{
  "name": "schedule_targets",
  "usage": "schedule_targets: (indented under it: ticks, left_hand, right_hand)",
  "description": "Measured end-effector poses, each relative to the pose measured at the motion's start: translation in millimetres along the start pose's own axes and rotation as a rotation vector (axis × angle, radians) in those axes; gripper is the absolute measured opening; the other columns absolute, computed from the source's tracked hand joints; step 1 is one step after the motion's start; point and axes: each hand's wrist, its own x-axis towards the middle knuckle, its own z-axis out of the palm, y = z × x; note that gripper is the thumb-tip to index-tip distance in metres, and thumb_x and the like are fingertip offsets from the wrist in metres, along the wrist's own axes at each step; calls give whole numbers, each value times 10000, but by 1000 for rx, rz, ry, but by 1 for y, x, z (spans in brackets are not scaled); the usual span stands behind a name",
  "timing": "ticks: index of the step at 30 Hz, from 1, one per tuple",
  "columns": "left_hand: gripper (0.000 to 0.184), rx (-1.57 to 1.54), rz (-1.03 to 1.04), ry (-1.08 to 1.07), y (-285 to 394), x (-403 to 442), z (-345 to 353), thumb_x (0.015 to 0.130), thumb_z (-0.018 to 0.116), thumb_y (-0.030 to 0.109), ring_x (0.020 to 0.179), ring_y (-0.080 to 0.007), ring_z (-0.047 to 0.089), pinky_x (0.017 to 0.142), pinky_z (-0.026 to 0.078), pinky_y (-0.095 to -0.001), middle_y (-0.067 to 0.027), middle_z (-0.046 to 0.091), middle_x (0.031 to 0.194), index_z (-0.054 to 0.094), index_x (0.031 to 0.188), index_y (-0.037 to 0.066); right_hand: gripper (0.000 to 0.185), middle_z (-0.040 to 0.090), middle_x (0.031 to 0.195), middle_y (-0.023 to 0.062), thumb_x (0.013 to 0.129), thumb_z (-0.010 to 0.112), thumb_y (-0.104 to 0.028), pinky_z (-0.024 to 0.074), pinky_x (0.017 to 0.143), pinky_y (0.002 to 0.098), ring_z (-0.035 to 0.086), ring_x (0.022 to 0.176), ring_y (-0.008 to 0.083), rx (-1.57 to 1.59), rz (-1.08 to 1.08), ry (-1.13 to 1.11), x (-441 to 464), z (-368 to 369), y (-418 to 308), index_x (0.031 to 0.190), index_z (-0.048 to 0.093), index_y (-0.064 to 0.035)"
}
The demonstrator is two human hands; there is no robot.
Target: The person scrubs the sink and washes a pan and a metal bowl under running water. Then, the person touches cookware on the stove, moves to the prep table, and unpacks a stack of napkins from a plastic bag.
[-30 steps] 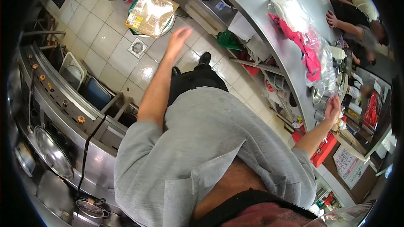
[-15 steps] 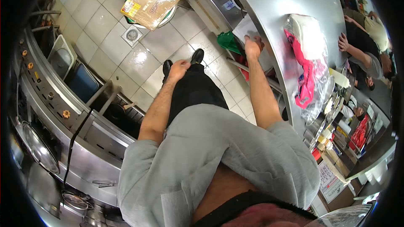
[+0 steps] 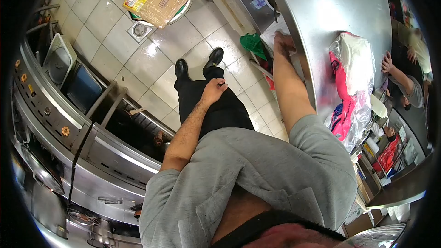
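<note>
My left hand [image 3: 214,91] hangs in front of my dark trousers [image 3: 218,112], its fingers curled in. A small dark spot shows at the fingertips; what it is I cannot make out. My right hand [image 3: 285,42] reaches under the edge of the steel counter [image 3: 317,4], at a white sheet or bag [image 3: 274,31] on the shelf below. Most of its fingers are hidden. Beside the white item hangs a green plastic bag [image 3: 252,44]. On the counter lies a clear plastic pack with white contents [image 3: 356,64] and a pink printed part [image 3: 342,85].
A wrapped cardboard piece [image 3: 163,0] rests on a round tub ahead, near a floor drain [image 3: 139,31]. The stove front [image 3: 46,96] runs along my left. Across the counter are another person's hand [image 3: 387,62] and metal racks. The tiled floor [image 3: 138,59] looks wet.
My right hand has gone further under the counter edge toward the white item. My left hand has shifted right across my trousers. The whole view has moved slightly.
</note>
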Motion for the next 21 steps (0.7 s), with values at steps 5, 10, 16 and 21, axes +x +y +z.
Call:
schedule_targets:
  ticks: [5, 10, 16, 21]
  left_hand:
    - [379, 12, 89, -41, 25, 35, -2, 809, 636, 286, 828, -243, 594, 768, 476, -334, -137, 600, 1014, 601, 1084, 27]
    - [410, -44, 223, -82, 86, 86, 15, 810, 609, 280, 882, -266, 599, 808, 473, -334, -160, 586, 1056, 574, 1137, 36]
    - [408, -159, 360, -177, 181, 136, 60, 832, 594, 256, 979, -229, 578, 837, 458, -327, -143, 581, 1134, 548, 1180, 49]
    - [417, -446, 142, -247, 209, 159, 80, 879, 517, 275, 989, -225, 573, 892, 426, -314, -146, 615, 1080, 524, 1207, 18]
  right_hand:
    - [641, 492, 1259, 227, 751, 598, -460, 284, 1018, 418, 421, 1211, 344, 212, -77, 33, 17, -1, 35, 1168, 543, 23]
    - [512, 537, 1221, 210, 775, 622, -355, 328, 1006, 372, 468, 1177, 327, 89, -337, 155, 56, 21, 84, 1131, 582, 11]
    - [438, 544, 1204, 210, 822, 581, -310, 334, 993, 386, 471, 1161, 335, 228, -393, 270, 30, -4, 82, 1125, 581, 6]
    - [392, 549, 1190, 212, 855, 550, -282, 338, 981, 398, 474, 1149, 340, 338, -403, 311, -22, -47, 67, 1118, 578, 7]
